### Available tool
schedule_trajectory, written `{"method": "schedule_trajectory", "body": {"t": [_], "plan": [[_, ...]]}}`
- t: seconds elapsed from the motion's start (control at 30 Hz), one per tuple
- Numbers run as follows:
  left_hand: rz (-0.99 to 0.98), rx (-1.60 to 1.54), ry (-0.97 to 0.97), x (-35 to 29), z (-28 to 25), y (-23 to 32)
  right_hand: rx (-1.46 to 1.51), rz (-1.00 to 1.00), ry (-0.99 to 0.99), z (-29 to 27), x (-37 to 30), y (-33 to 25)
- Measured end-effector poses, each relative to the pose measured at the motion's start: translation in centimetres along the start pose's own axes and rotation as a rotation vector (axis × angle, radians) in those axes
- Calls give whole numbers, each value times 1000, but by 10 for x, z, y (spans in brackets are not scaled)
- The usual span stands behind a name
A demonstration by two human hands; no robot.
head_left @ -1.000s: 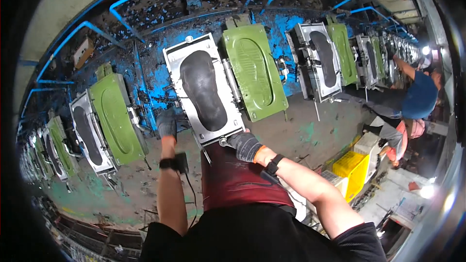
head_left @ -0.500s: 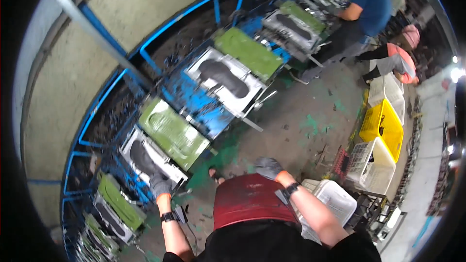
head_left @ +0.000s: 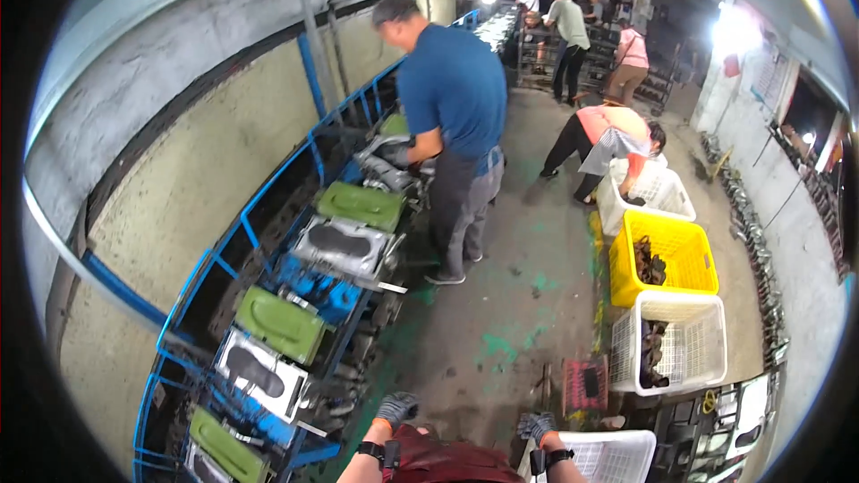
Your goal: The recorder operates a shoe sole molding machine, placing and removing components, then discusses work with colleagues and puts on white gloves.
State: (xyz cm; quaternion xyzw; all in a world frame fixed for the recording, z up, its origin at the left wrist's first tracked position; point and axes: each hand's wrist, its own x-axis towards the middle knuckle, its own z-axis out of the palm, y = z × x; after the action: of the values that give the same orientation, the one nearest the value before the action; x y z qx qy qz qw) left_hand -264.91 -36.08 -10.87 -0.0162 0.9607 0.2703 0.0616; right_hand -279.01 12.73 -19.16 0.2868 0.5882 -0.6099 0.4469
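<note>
My left hand (head_left: 396,410), in a grey striped glove, hovers near the front of the line of moulds, touching none. Its fingers are loosely bent, with nothing visible in them. My right hand (head_left: 537,427), in a similar glove, is beside the white basket (head_left: 626,458) at the lower edge; its fingers are slightly apart and seem to hold nothing. To the left, a silver mould plate (head_left: 261,376) carries a dark shoe sole (head_left: 255,370). Its green lid (head_left: 280,324) lies open. Farther along is another silver mould plate (head_left: 338,249) with a dark sole.
A person in a blue shirt (head_left: 456,80) stands at the moulds ahead, hands on one. On the right are a white crate (head_left: 711,304), a yellow crate (head_left: 667,224) with dark pieces, and a person bending over another white crate (head_left: 649,192). Blue rails (head_left: 242,215) edge the line.
The view has swung up and along the aisle. My left hand has left the nearest mould plate and come back towards my body; my right hand is lower, by the white basket.
</note>
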Motion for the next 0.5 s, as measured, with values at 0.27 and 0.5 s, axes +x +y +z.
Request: {"method": "schedule_trajectory", "body": {"t": [0.27,0.5], "plan": [[147,-477,-130,333,28,80,-783,-288,129,-150,83,-85],[295,-431,25,627,12,123,-544,-340,-97,-210,27,-407]]}}
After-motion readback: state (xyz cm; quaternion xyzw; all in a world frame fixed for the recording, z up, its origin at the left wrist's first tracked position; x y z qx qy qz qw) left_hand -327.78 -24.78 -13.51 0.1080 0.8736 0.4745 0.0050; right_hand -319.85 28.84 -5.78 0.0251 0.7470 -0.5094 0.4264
